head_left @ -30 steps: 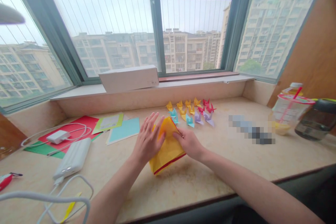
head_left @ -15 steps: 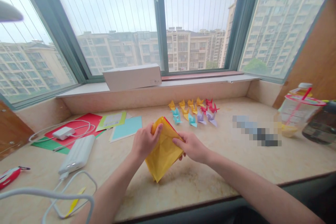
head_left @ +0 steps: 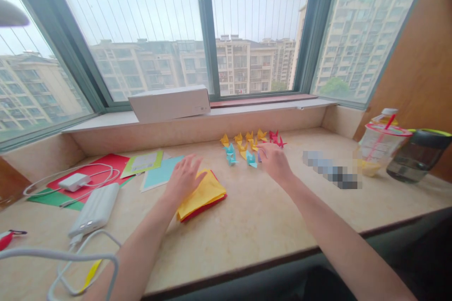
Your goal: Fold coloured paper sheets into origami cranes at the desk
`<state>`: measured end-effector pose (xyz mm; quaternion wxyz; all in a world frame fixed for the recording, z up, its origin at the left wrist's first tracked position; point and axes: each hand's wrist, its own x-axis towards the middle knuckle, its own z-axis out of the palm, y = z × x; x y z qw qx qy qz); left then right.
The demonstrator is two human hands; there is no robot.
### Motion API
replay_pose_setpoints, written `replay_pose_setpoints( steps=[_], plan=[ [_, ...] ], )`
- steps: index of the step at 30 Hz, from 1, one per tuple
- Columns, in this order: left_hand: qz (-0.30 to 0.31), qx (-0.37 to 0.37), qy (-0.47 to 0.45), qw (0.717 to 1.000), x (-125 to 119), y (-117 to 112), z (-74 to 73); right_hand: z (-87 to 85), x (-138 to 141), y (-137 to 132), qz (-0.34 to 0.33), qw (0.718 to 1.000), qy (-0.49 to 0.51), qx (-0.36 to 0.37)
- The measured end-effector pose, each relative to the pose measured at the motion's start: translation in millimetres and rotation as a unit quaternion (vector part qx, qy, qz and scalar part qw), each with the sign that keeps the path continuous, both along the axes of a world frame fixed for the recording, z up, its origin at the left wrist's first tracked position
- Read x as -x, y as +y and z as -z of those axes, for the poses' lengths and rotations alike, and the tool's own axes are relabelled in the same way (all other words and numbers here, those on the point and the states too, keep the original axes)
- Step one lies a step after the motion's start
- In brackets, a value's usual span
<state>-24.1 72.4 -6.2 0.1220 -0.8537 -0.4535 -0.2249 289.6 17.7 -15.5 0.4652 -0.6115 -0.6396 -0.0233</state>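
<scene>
One folded yellow-and-red bundle [head_left: 205,193] lies flat on the pale counter [head_left: 254,225], yellow side up, a red edge showing beneath it along the near and right sides. At the bundle's left side is the left hand [head_left: 185,176], open, palm down, fingers loosely spread and thumb stretched over the yellow; whether it presses on the bundle, I cannot tell.

Beyond the bundle and to its right, the right hand [head_left: 277,161] is over the near right part of a cluster of small paper cranes. Its fingers are bent toward the left, but their tips are unclear, so I cannot tell whether they grip anything. Among the cranes, yellow ones [head_left: 238,138] stand farthest left from the bundle's far side, turquoise ones [head_left: 251,159] nearer to it, and red ones [head_left: 274,136] farther to its right.

Left of the bundle, beyond the left hand, lies a light-blue sheet [head_left: 158,176]; farther left come a yellow-green packet [head_left: 141,164], a red sheet [head_left: 115,161], a white charger [head_left: 74,182] and a white power bank [head_left: 94,209]. Well to the bundle's right stand a lidded cup [head_left: 381,146] and a dark bottle [head_left: 416,157].
</scene>
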Motion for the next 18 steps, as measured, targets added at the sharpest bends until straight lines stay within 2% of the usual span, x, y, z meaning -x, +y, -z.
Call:
replay_pose_setpoints(
  steps=[1,3,6,8,11,14,18],
  plan=[
    [0.022,-0.013,0.001,1.0,-3.0,-3.4,0.0,0.7,-15.7,4.6,0.033,0.999,-0.002,-0.002],
    [0.056,0.011,0.005,0.998,-10.7,-14.0,1.7,5.2,-41.5,10.5,0.084,0.996,-0.007,0.006],
    [0.086,0.131,0.043,0.987,-20.0,-29.8,12.0,17.2,-63.3,15.0,0.125,0.991,-0.02,0.038],
    [0.096,0.196,0.078,0.973,-21.5,-33.5,21.5,24.7,-68.6,18.4,0.13,0.989,-0.032,0.064],
    [0.127,0.252,0.093,0.955,-17.7,-29.1,31.1,31.4,-71.0,24.9,0.124,0.986,-0.047,0.097],
    [0.167,0.267,0.078,0.946,-13.4,-23.3,32.9,34.1,-72.8,30.3,0.123,0.984,-0.051,0.115],
    [0.166,0.263,0.096,0.946,-12.1,-25.3,29.4,36.4,-76.6,30.9,0.124,0.984,-0.041,0.12]
  ],
)
